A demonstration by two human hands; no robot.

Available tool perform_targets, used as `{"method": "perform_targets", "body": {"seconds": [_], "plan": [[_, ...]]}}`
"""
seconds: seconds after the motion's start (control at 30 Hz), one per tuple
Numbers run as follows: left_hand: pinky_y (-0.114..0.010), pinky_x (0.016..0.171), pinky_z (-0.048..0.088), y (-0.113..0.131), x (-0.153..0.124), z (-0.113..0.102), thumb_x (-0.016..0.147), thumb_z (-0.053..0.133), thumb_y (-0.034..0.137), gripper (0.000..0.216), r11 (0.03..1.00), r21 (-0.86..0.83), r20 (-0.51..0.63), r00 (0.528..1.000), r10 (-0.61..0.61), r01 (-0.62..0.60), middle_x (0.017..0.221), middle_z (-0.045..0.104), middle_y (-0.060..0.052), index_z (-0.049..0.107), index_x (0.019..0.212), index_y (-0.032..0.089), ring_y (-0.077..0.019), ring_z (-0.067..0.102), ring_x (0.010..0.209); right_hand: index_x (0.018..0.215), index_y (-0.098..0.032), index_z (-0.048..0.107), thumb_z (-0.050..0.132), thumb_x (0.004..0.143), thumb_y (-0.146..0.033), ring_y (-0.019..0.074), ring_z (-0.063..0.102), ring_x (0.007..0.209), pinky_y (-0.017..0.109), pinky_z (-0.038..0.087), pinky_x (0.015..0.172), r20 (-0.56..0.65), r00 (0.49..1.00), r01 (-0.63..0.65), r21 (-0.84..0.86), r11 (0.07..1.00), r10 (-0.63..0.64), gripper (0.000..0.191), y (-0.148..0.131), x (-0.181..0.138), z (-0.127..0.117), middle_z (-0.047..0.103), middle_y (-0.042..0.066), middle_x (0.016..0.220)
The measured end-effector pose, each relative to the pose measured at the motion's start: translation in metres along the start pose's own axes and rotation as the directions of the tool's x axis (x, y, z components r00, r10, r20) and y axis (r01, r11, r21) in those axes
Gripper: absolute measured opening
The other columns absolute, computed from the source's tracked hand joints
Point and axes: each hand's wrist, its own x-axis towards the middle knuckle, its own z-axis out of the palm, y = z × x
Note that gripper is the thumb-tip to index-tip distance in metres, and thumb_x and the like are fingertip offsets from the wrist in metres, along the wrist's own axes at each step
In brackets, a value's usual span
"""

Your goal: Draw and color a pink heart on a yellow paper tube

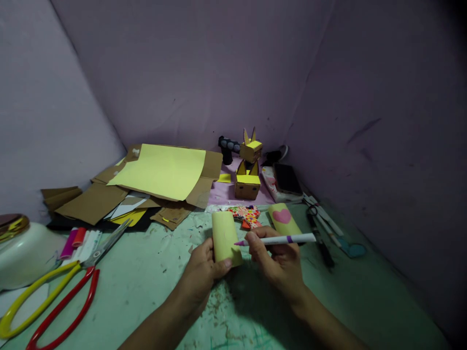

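My left hand grips the lower end of a yellow paper-covered tube, held upright over the green table. My right hand is closed on a white marker with a purple band. Its pink tip points left and touches, or nearly touches, the tube's right edge. Just behind my right hand lies a second yellow tube with a pink heart on it. A colourful patterned scrap lies between the two tubes.
Scissors with yellow and red handles lie at the left beside markers and a white bowl. Yellow paper rests on cardboard sheets. Two yellow cardboard box figures, a phone and pens sit near the purple walls.
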Motion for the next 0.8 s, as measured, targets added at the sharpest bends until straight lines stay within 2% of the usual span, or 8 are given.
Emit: {"method": "perform_targets", "body": {"seconds": [0.5,0.7,0.8], "plan": [[-0.037,0.083,0.048,-0.0030,0.0020,-0.0021,0.050,0.083,0.023,0.060,1.000,0.004,-0.009,1.000,0.002,-0.002,0.093,0.071,-0.012,0.062,0.105,0.011,-0.0308,0.064,0.094,0.068,-0.018,0.062,0.056,0.087,-0.028,0.0107,0.048,0.045,0.024,0.037,0.041,0.004,1.000,0.014,0.008,1.000,-0.014,0.023,0.0037,-0.0029,0.0020,0.054,-0.002,0.051],[-0.037,0.085,0.047,-0.0001,0.0000,-0.0012,0.052,0.082,0.022,0.055,1.000,0.006,-0.003,1.000,-0.013,0.013,0.093,0.071,-0.011,0.062,0.102,0.012,-0.0293,0.064,0.095,0.066,-0.019,0.062,0.057,0.087,-0.030,0.0109,0.047,0.045,0.025,0.036,0.042,0.011,1.000,-0.007,0.049,0.999,0.007,0.024,0.0040,-0.0025,0.0030,0.054,-0.002,0.051],[-0.034,0.081,0.048,0.0027,-0.0016,0.0009,0.051,0.081,0.019,0.054,0.999,-0.035,-0.011,1.000,-0.027,0.026,0.092,0.071,-0.011,0.062,0.101,0.011,-0.0279,0.064,0.093,0.071,-0.019,0.065,0.058,0.087,-0.031,0.0107,0.050,0.046,0.024,0.038,0.043,-0.026,0.999,-0.043,0.099,0.994,0.045,0.021,0.0059,-0.0029,0.0025,0.058,-0.001,0.056]]}}
